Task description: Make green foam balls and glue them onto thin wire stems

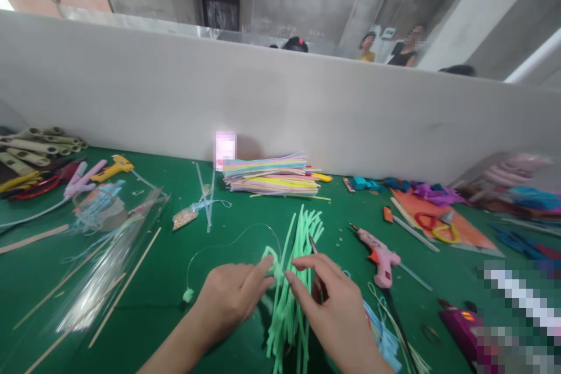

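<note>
On the green desk (236, 231), a small green fuzzy ball (188, 295) lies near the left hand (232, 295), whose grip pinches a looped mint-green fuzzy piece (277, 269) beside loose mint-green fuzzy stems (287, 324). The right hand (339, 310) has thumb and forefinger slightly spread, a dark pointed tool (312, 244) beneath. Farther right lies a pink glue gun (380, 256).

My left hand (234, 298) pinches a small, pale-green fuzzy piece (276, 263) over a loose bundle of mint-green fuzzy stems (293, 310), while my right hand (339, 310) hovers close beside it, a dark pointed tool (312, 243) tucked in its curled fingers. A pink-and-orange glue gun (381, 257) lies to the right on the green tabletop (153, 280).
</note>
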A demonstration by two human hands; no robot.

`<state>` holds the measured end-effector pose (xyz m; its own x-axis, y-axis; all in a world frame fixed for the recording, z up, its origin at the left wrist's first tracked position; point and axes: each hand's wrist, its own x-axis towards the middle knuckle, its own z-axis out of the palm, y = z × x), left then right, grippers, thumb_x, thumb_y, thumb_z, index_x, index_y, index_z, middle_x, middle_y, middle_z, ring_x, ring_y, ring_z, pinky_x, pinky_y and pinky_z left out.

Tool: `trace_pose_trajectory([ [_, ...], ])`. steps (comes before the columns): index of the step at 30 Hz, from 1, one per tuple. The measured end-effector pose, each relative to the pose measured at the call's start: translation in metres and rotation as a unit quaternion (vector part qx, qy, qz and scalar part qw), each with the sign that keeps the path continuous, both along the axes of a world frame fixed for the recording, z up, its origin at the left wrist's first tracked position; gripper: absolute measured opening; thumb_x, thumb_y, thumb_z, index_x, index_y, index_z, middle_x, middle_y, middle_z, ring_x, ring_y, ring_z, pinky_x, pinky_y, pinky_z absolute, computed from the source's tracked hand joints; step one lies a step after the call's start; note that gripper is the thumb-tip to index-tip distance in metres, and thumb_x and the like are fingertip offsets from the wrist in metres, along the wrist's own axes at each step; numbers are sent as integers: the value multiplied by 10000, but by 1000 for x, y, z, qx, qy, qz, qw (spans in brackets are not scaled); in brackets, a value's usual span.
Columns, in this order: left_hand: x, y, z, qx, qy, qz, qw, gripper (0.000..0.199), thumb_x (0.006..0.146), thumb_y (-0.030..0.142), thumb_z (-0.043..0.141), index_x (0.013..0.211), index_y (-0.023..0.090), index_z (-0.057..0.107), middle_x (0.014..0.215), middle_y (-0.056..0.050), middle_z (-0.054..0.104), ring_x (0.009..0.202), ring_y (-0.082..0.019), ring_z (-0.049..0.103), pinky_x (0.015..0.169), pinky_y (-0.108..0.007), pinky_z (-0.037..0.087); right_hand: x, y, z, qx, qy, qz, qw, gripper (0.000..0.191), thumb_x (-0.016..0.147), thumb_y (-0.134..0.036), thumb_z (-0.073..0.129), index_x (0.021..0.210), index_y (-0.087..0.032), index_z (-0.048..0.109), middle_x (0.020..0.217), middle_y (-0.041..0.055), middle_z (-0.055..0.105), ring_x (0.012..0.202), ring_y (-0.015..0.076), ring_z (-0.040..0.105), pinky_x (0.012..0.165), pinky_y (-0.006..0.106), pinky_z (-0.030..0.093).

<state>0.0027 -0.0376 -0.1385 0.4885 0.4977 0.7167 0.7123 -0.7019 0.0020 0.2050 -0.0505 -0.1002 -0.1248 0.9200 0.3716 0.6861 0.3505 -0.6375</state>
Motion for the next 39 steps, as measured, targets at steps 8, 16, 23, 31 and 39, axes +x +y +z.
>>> trace_pose_trajectory([
  [8, 0, -1, -2, -12, -23, 2, 1000, 206, 1016, 254, 498, 1146, 107, 560, 667, -5, 690, 520, -158, 668, 497, -253, 503, -10, -6, -1, -91, 55, 31, 994, 164, 936, -302, 577, 892, -239, 722, 844, 17, 713, 571, 144, 591, 574, 280, 486],
  [16, -4, 0, -4, -5, -6, -19, 1000, 244, 1011, 167, 447, 1229, 146, 555, 595, 38, 616, 452, -125, 570, 445, -213, 432, -10, -6, -4, -85, 69, 52, 993, 186, 968, -307, 535, 1022, -249, 703, 998, 50, 690, 718, 161, 641, 575, 266, 495],
  [23, -1, -3, -4, -15, -21, -20, 999, 286, 1012, 210, 493, 1281, 114, 518, 752, -32, 745, 537, -152, 679, 495, -240, 513, -11, -13, -5, 59, -19, 43, 997, 138, 971, -239, 526, 998, -216, 659, 1005, 89, 656, 820, 204, 680, 690, 321, 561],
  [31, -1, -4, -3, -26, -18, -23, 999, 295, 1014, 201, 470, 1280, 80, 507, 799, -68, 764, 582, -183, 712, 501, -279, 557, -17, -12, -16, 191, -105, 29, 976, 168, 945, -147, 567, 1080, -163, 666, 1009, 136, 672, 840, 240, 691, 676, 352, 582],
  [39, -1, -4, -2, -34, -1, -25, 999, 315, 1003, 184, 449, 1295, 75, 492, 788, -61, 745, 596, -182, 705, 517, -290, 568, -18, -12, -11, 119, -78, 38, 989, 150, 950, -202, 554, 1059, -177, 653, 1078, 139, 611, 965, 256, 639, 769, 389, 590],
])
